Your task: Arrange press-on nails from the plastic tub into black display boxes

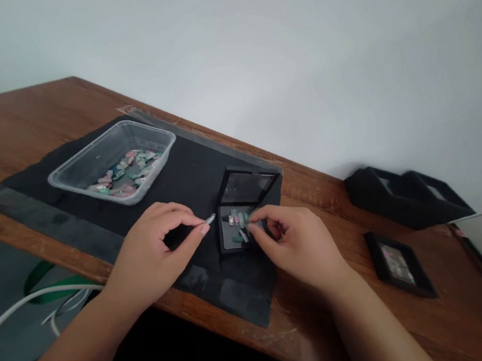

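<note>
My left hand [164, 249] pinches a small pale blue press-on nail [211, 218] between thumb and forefinger, just left of an open black case [221, 233]. Inside the case several press-on nails [234, 220] in green, pink and white lie on a grey base, some in a row and some loose near the front. Its windowed lid [246, 187] stands tilted up at the back. My right hand [294, 239] reaches over the case's right side, thumb and forefinger closed at the green nail [246, 218] ending the row. Its fingers hide that corner.
A clear plastic tub [80, 161] with many more nails stands on the black mat [188, 171] to the left. On the wooden table [340, 219] to the right are another black case [400, 264] and a black divided holder [404, 193] by the wall.
</note>
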### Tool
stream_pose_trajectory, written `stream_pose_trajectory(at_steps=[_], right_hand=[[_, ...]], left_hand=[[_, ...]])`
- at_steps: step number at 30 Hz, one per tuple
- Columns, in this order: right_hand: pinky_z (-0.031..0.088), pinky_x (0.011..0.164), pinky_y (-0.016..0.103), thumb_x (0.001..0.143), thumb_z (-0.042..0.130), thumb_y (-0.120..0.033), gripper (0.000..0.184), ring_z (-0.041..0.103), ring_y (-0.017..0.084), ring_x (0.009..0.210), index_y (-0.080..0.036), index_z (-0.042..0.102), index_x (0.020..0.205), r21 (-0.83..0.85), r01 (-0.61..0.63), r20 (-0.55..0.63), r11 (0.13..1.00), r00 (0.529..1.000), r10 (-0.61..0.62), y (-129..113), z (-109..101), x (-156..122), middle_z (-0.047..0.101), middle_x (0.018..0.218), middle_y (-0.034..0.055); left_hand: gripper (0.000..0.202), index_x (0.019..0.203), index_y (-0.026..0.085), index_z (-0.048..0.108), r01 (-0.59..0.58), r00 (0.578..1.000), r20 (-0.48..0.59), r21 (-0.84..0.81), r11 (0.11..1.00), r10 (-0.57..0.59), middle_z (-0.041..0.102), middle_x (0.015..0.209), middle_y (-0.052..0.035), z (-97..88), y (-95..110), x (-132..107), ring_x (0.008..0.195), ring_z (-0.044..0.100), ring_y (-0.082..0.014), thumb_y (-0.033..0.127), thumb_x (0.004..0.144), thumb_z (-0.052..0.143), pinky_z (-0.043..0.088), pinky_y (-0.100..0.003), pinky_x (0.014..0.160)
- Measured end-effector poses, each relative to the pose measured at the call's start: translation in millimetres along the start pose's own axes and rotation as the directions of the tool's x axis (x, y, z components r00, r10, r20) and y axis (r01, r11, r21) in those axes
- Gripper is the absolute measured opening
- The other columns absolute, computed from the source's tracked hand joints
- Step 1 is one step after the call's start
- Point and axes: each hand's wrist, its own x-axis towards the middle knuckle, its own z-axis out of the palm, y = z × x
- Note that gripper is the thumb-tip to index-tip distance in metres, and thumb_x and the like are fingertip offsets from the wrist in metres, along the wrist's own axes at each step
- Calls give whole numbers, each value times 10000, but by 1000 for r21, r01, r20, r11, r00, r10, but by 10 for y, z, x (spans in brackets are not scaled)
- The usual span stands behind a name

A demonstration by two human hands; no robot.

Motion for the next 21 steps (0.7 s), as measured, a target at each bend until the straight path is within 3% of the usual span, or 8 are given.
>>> stream_pose_trajectory(at_steps=[3,6,11,16,21], right_hand=[[319,564,257,847,637,-244,154,551,130,573,-293,767,914,-1,42,24,999,999,-42,39,-12,3,614,609,-45],[339,583,251,828,634,-204,218,564,126,590,-298,784,955,32,82,83,996,993,-84,53,-10,4,646,648,-42],[355,600,244,819,622,-175,296,570,114,590,-302,793,1023,65,114,150,991,981,-123,32,0,-3,659,656,-50],[360,603,245,825,631,-185,265,579,114,601,-291,795,1004,48,122,152,991,980,-128,28,8,1,683,686,-42],[381,635,256,852,642,-228,235,605,129,665,-280,782,1034,37,142,146,989,978,-146,31,9,7,709,768,-22]], left_hand=[[165,850,245,756,77,997,-21,-155,985,-81,741,989,-41,72,107,-24,934,681,-208,371,905,666,544,-323,808],[115,836,256,769,76,997,-5,-242,967,-80,756,966,-22,143,198,-29,914,701,-191,339,879,703,554,-303,812],[66,862,271,772,63,997,52,-212,975,-53,766,918,8,197,254,-18,858,713,-178,303,869,715,559,-288,786],[115,936,284,781,45,997,68,-184,982,-33,770,924,2,215,236,-18,833,710,-178,304,906,673,539,-257,661],[163,992,279,787,-11,994,108,-173,985,30,769,974,-23,225,202,13,922,697,-203,309,939,636,561,-318,806]])
